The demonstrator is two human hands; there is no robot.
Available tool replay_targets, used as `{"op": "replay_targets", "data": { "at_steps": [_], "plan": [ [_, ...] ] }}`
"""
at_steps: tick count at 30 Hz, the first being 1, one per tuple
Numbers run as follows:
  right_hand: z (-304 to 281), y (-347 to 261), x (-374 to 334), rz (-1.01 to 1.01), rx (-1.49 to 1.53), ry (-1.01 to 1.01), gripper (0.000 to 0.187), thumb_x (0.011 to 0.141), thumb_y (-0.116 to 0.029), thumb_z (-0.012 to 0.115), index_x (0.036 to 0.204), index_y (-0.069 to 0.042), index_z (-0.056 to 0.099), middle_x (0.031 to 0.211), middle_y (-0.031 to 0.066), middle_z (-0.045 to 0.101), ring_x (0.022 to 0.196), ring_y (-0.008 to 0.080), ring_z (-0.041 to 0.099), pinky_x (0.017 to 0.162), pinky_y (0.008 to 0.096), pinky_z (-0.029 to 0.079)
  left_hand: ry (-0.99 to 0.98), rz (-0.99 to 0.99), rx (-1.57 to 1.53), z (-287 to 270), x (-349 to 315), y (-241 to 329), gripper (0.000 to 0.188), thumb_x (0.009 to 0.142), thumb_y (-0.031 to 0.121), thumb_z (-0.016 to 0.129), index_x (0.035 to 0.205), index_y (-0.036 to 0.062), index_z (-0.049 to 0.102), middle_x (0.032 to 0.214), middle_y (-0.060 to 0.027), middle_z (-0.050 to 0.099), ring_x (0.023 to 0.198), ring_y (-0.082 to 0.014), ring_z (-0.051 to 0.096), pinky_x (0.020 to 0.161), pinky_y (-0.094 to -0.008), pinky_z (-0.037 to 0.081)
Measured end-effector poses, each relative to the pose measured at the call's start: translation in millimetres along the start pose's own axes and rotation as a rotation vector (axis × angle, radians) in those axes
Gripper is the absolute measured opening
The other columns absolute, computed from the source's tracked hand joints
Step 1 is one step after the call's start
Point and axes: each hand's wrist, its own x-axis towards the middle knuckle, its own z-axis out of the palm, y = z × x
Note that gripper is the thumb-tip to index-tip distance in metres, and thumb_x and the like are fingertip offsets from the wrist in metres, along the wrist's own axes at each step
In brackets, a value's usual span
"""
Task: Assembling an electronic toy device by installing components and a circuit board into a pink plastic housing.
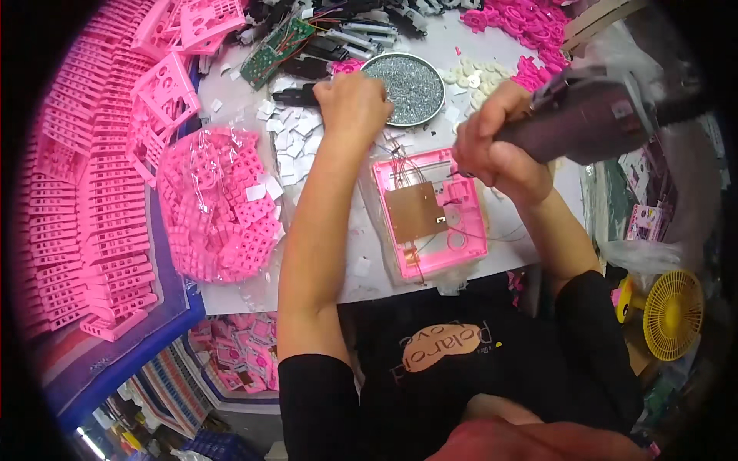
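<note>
My right hand point(501, 150) is wrapped round a dark electric screwdriver point(588, 119). Its thin bit points down and left, over the upper right part of a pink plastic housing point(478, 223). Inside that housing lies a brown circuit board point(416, 213), with thin wires point(401, 163) running out at the top. My left hand point(354, 106) rests at the left rim of a round metal dish point(441, 86) full of small silvery screws point(407, 84). Its fingers are curled together, and whatever is between them is hidden.
Left of my arm sits a clear bag of pink parts point(219, 207), beside stacked pink housings point(92, 169). White square pads point(296, 142) lie near the dish. Behind are a green circuit board point(278, 52), black parts and pink pieces point(526, 27). A yellow fan point(673, 315) stands at right.
</note>
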Motion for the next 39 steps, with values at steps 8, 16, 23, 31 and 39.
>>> {"op": "replay_targets", "data": {
  "at_steps": [8, 16, 23, 31, 39],
  "plan": [
    [-5.7, -4.9, -13.0, 0.021, 0.0, 0.068, 0.025, 0.087, -0.012, 0.069, 0.102, -0.003, 0.05, 0.07, 0.004, 0.056, 0.054, 0.0088, 0.051, 0.048, 0.0246, 0.043, 0.199, 0.051, 0.042, 24.6, 28.8, 9.3, 0.03, 0.09, 0.038, 0.066, 0.082, 0.012, 0.076, 0.088, -0.0099, 0.072, 0.092, -0.031, 0.067, 0.079, -0.0491, 0.043],
    [0.7, -7.5, -10.0, 0.061, -0.051, 0.104, 0.024, 0.087, -0.01, 0.069, 0.102, -0.003, 0.053, 0.072, 0.0034, 0.057, 0.056, 0.0083, 0.053, 0.048, 0.0234, 0.044, 0.078, 0.001, -0.001, 15.4, 47.8, 14.0, 0.044, 0.094, 0.045, 0.059, 0.075, 0.0073, 0.071, 0.083, -0.0137, 0.071, 0.081, -0.0326, 0.068, 0.075, -0.0503, 0.042],
    [6.9, -20.2, -19.7, -0.058, 0.032, 0.134, 0.021, 0.087, -0.007, 0.064, 0.101, -0.002, 0.049, 0.072, 0.0087, 0.058, 0.055, 0.0112, 0.053, 0.048, 0.0241, 0.044, 0.259, 0.129, -0.456, -45.2, -69.0, 31.6, 0.025, 0.085, 0.023, 0.076, 0.077, 0.0048, 0.062, 0.072, -0.0115, 0.061, 0.068, -0.0316, 0.059, 0.063, -0.0404, 0.046],
    [50.8, -16.3, -20.1, 0.009, 0.152, -0.01, 0.034, 0.092, -0.027, 0.07, 0.1, -0.014, 0.04, 0.062, -0.0004, 0.048, 0.054, 0.0114, 0.045, 0.057, 0.0292, 0.039, 0.156, 0.189, -0.646, -60.4, -161.3, 56.7, 0.024, 0.076, 0.011, 0.08, 0.079, 0.0048, 0.058, 0.071, -0.0109, 0.054, 0.067, -0.0316, 0.054, 0.06, -0.0414, 0.043],
    [51.7, -5.0, -26.0, 0.11, 0.089, -0.042, 0.032, 0.092, -0.022, 0.069, 0.099, -0.012, 0.039, 0.065, 0.0023, 0.049, 0.053, 0.011, 0.045, 0.057, 0.0294, 0.039, 0.137, 0.267, -0.6, -60.5, -156.8, 50.9, 0.022, 0.074, 0.014, 0.081, 0.083, 0.0081, 0.061, 0.079, -0.0074, 0.058, 0.076, -0.0286, 0.06, 0.064, -0.0392, 0.049]
  ]
}}
